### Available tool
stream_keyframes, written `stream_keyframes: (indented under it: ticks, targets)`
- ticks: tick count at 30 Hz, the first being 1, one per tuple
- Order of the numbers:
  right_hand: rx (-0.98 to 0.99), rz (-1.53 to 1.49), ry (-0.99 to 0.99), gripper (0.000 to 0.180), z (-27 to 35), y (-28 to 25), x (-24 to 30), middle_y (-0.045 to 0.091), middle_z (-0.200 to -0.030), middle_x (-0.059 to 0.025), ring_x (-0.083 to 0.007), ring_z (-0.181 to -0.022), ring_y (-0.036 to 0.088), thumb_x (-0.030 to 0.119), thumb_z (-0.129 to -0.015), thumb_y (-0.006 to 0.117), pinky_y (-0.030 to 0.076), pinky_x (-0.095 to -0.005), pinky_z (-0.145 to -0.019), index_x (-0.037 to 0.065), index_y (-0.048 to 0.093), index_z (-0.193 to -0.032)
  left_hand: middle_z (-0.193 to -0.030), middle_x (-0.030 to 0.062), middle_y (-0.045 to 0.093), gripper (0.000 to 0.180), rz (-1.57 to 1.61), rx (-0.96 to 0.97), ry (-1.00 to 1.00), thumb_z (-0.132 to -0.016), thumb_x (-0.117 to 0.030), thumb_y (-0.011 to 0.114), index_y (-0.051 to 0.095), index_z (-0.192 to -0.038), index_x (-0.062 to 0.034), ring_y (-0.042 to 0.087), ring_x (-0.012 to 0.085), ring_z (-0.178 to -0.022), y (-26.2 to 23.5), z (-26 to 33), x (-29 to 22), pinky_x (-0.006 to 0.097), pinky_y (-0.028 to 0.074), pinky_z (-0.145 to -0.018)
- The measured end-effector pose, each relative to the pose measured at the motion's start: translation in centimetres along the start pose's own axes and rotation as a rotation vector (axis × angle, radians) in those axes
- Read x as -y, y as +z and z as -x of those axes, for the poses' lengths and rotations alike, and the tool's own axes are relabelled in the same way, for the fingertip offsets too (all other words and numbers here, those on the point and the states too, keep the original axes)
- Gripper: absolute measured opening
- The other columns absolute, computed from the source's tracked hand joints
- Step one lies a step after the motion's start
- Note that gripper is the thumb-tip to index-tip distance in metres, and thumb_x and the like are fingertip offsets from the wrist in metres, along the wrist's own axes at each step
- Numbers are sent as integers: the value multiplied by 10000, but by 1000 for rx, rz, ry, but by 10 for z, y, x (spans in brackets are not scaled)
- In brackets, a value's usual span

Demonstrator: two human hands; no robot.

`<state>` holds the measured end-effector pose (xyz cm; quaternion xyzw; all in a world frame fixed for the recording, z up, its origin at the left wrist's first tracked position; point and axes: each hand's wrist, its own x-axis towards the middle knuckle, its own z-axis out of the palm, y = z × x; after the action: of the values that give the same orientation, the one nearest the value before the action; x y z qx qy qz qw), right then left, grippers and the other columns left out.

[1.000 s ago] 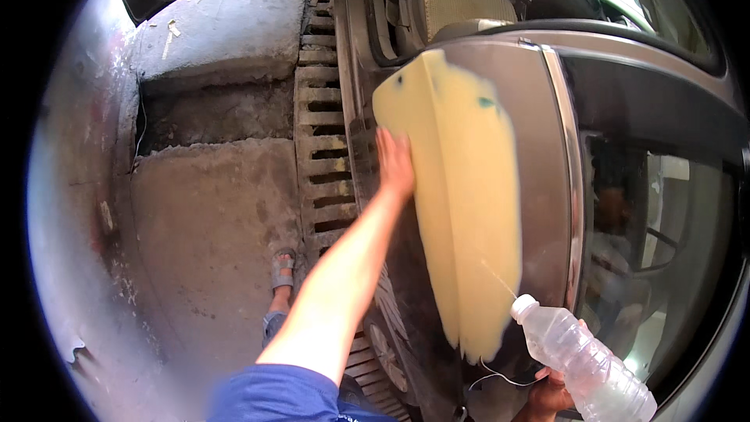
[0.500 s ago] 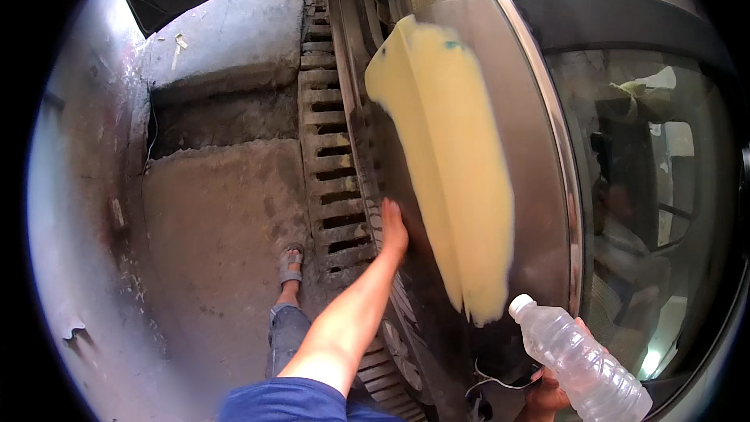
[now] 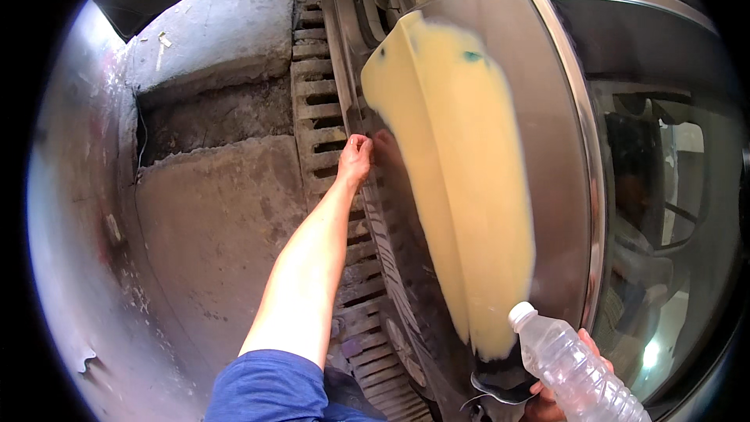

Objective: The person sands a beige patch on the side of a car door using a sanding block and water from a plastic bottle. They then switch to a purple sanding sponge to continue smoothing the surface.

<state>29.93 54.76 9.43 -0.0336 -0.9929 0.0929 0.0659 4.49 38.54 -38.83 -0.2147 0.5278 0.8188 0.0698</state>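
A clear plastic bottle with a white cap [image 3: 574, 371] is gripped in my right hand [image 3: 595, 352] at the lower right, its cap tilted toward the car door. The bottle looks empty, and it hides part of the hand. My left hand [image 3: 357, 160] is beside the lower edge of the brown car door [image 3: 543, 133], fingers curled in and nothing visible in them. Whether it touches the door I cannot tell. Pale yellow filler [image 3: 461, 164] covers a long patch down the door panel, with a small green spot near its far end.
A slotted drain cover [image 3: 322, 101] runs along the floor beside the car. To its left lies worn concrete [image 3: 226, 219] with a sunken step. A pale, scuffed surface [image 3: 74, 187] rises at far left. The car window [image 3: 664, 211] is at right.
My left hand has moved farther forward and off the door panel toward its lower edge, its straight fingers now curled. The right hand still holds the bottle in nearly the same place.
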Motion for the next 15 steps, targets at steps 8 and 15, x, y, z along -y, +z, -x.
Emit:
stream_keyframes:
  ticks: [8,15]
  targets:
    - [12,29,14,512,-25,3,11,660,-908,-174,-226,-662,643,420,-897,586,528,-313,-576,-64,562,-1062,-715,0,543,126,39,19,-57,-956,-192,552,544,-917,-72,505,81,-615,10,8,-10,255,438,-557]
    - [5,30,18,544,-35,8,19,656,-933,-177,-218,-669,640,443,-879,602,521,-296,-567,-65,550,-1067,-883,87,654,182,-385,-62,-99,-944,-245,542,555,-965,-65,630,254,-855,10,5,2,371,489,-773]
